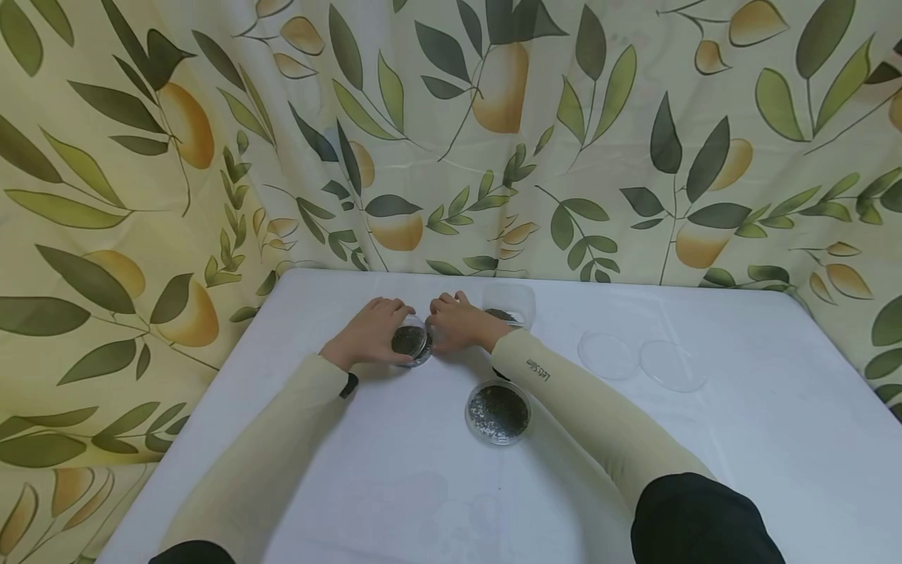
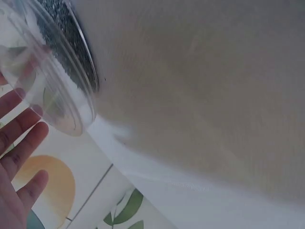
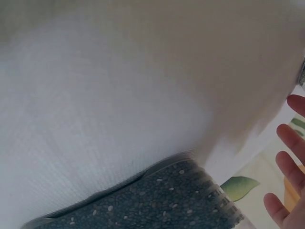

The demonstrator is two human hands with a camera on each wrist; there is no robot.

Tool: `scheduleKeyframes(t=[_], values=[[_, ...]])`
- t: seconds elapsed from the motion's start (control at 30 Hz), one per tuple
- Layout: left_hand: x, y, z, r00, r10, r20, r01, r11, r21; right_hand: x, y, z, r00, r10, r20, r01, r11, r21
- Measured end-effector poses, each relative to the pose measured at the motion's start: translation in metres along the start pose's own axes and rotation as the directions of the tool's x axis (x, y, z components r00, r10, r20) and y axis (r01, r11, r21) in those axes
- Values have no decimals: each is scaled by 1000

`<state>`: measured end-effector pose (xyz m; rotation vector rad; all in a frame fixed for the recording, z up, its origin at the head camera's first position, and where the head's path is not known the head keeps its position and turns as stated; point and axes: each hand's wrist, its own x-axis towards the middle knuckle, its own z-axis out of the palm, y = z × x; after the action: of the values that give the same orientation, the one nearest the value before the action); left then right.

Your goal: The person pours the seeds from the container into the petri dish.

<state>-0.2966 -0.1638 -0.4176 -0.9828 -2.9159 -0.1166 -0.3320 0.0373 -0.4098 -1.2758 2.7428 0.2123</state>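
My left hand (image 1: 369, 333) grips a round clear dish (image 1: 409, 341) of dark granules, its thumb on the near side and fingers on the far side. In the left wrist view, fingers (image 2: 21, 143) lie along the rim of the clear plastic dish (image 2: 57, 76), which leans at a slant. My right hand (image 1: 461, 323) is at the dish's right side, its fingertips right by the rim. In the right wrist view its fingers (image 3: 290, 167) are spread and loosely bent, and the thumb is out of sight.
Behind the right hand stands a squarish clear box (image 1: 517, 301) with dark granules. Another round dish (image 1: 498, 412) of dark and pale granules sits nearer, beside the right forearm. Two clear round lids (image 1: 609, 356) lie to the right on the white table (image 1: 395, 486). A patterned curtain (image 1: 451, 180) hangs behind.
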Motion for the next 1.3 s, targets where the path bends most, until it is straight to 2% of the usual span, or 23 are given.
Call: scheduleKeyframes(t=[0.37, 0.67, 0.93, 1.17, 1.3], values=[[5, 5, 10, 999, -40, 33, 39, 998, 44, 4, 2, 8, 1000, 30, -10, -30, 998, -55], [5, 7, 12, 997, -56, 51, 55, 998, 23, 4, 4, 3, 1000, 12, -29, -14, 997, -79], [5, 5, 14, 997, -62, 56, 62, 998, 4, -4, 2, -11, 999, 7, -49, -8, 1000, -26], [3, 5, 13, 996, -74, 53, 75, 997, -5, -17, 1, -17, 996, 19, -82, -24, 998, -61], [-1, 9, 10, 995, -99, 27, 100, 995, -30, -26, 0, -19, 995, 30, -100, -36, 998, -56]])
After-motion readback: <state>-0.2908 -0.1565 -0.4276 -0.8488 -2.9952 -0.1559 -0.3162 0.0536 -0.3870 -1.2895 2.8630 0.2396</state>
